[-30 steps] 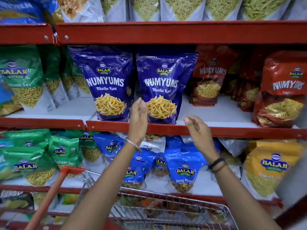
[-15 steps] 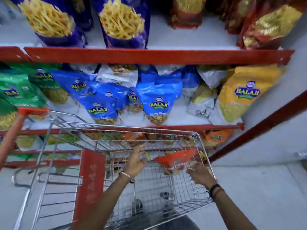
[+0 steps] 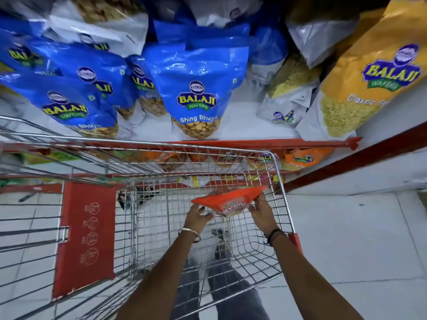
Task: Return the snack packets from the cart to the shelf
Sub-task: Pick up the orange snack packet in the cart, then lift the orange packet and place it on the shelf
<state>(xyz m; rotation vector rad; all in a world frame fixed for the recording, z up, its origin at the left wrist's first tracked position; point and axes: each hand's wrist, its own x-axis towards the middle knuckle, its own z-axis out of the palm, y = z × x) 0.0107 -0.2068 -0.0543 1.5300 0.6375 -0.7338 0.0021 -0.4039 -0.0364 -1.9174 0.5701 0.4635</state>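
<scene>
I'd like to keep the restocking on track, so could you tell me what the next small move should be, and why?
Probably lift the red packet straight up and out of the cart. The left hand and the right hand already grip its two ends, and it sits low inside the wire basket, below the rim, so it likely has to clear the rim before it can go toward the shelf.

Inside the wire cart [image 3: 280,181], left hand [image 3: 197,214] and right hand [image 3: 263,210] hold a red snack packet [image 3: 228,199].
</scene>
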